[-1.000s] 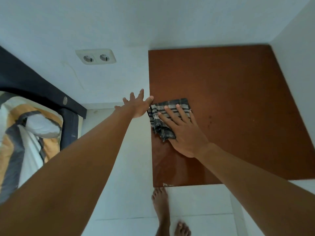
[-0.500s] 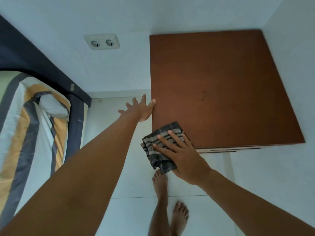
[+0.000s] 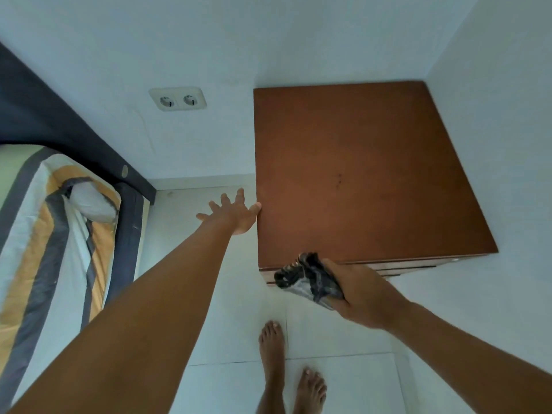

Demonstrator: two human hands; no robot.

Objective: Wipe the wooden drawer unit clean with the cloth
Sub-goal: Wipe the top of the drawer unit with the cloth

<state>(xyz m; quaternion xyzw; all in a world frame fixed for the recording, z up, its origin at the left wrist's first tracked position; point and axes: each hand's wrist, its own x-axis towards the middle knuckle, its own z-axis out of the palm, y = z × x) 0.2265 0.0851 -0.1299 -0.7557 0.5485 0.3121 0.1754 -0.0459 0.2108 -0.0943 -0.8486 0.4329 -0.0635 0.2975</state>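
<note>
One wooden drawer unit (image 3: 367, 174) fills the centre right of the frame, and one checked cloth (image 3: 307, 279) is bunched in the gripping right hand (image 3: 361, 294) at its lower front edge. The left hand (image 3: 236, 215) is spread open, thumb touching the unit's left edge. One double wall socket (image 3: 178, 99) sits upper left, one striped bed (image 3: 53, 234) far left, two bare feet (image 3: 286, 369) at the bottom; no writing is readable.

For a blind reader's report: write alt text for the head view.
A person's right hand holds a bunched checked cloth at the front edge of a wooden drawer unit, while the left hand braces its left edge. Bare feet stand on white floor tiles.
</note>
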